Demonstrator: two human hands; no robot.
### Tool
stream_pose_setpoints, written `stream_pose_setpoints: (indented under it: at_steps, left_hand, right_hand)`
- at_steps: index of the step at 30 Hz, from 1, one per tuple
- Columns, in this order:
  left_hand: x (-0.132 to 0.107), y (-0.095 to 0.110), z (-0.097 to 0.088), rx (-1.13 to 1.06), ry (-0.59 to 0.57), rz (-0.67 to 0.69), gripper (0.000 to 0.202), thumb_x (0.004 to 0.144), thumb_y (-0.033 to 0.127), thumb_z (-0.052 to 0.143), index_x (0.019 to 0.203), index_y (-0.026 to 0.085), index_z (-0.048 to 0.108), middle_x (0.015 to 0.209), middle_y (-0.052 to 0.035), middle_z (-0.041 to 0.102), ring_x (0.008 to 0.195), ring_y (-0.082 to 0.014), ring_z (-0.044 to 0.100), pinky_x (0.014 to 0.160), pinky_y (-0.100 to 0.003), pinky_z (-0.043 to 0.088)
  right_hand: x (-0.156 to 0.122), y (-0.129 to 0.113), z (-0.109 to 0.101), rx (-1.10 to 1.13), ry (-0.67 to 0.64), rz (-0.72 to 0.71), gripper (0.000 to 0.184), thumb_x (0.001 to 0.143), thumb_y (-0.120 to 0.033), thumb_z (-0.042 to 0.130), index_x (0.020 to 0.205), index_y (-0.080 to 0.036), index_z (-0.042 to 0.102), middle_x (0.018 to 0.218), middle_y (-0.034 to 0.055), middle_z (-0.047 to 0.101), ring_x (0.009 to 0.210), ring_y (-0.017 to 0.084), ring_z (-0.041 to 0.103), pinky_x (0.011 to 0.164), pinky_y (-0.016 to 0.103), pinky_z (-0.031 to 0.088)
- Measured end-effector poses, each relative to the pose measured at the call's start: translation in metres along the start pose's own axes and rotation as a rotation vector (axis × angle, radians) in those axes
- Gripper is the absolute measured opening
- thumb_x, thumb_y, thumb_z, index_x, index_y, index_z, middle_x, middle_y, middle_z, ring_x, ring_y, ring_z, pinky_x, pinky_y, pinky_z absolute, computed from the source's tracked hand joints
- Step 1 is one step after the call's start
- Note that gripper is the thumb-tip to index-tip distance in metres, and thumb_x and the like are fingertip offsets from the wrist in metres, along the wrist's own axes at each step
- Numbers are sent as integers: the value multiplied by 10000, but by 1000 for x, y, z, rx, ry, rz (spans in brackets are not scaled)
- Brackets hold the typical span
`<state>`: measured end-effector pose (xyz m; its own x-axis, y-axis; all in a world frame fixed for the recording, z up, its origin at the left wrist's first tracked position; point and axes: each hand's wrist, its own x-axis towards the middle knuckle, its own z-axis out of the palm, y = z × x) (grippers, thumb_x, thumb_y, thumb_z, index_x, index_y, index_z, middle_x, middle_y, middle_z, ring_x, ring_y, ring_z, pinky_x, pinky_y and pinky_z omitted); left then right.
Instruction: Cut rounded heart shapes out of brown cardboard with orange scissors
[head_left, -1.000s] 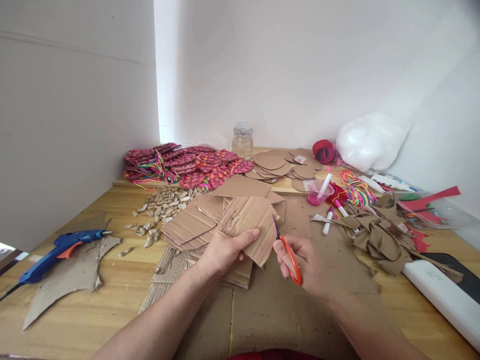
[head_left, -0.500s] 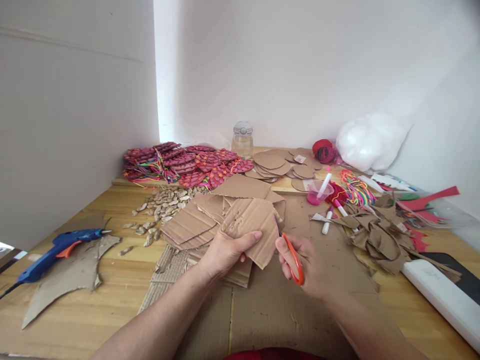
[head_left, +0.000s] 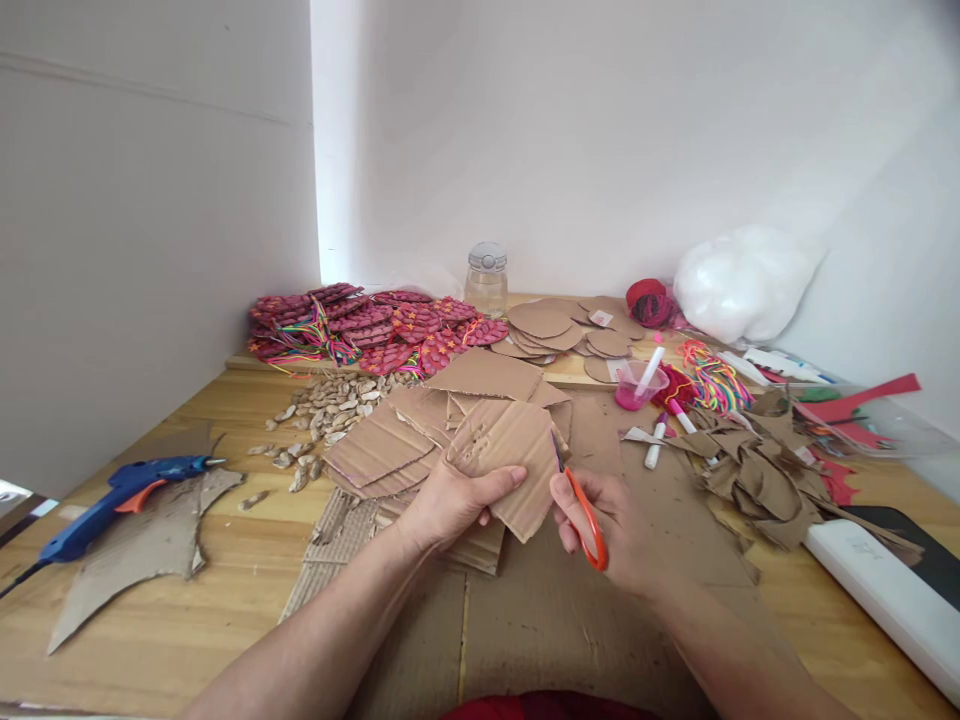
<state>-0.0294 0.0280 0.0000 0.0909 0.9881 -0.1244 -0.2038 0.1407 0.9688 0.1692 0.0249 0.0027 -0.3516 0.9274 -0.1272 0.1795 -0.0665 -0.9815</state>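
Note:
Gripped in my left hand [head_left: 465, 500], thumb on top, is a piece of corrugated cardboard [head_left: 514, 450] with a few dents in its face. My right hand [head_left: 600, 515] has its fingers through the orange handles of a pair of scissors [head_left: 589, 520]. The scissor blades lie at the cardboard's right edge, mostly hidden by it. Behind and left of the held piece is a loose pile of cut cardboard [head_left: 382, 445]. A large cardboard sheet [head_left: 555, 640] lies beneath both hands.
To the left, a blue glue gun [head_left: 120, 505] rests on a cardboard scrap [head_left: 135, 580]. Shells [head_left: 337, 405], decorated pink discs [head_left: 375, 325], a glass jar [head_left: 486, 285] and cardboard rounds [head_left: 540, 320] sit farther back. Rightward are cardboard offcuts [head_left: 765, 480], a pink cup [head_left: 637, 390] and a white case [head_left: 885, 600].
Almost nothing differs. The held cardboard's top edge sits slightly lower, and the scissors remain at its right edge. The whole view has shifted very slightly.

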Motion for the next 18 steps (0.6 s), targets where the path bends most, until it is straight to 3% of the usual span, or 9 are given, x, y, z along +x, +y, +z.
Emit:
stream_pose_setpoints:
  at_steps: [11,18]
  left_hand:
    - [1,0,-4,42,15,4,490,689,466,882,1021,175,670,626,54,557,455,-69,438,351,-181,340]
    - [1,-1,-3,-3,-16,20,478,706,445,877,1047,172,683,667,44,580,465,-58,441,353,-165,344]
  right_hand:
    - [3,16,-1,55,3,40,559,894,-705,590,666,-208,479,511,-55,466,420,88,424,428,215,289]
    - [-1,12,5,55,43,2,582,887,-729,578,643,-211,471,471,-60,430,409,90,414,423,219,301]
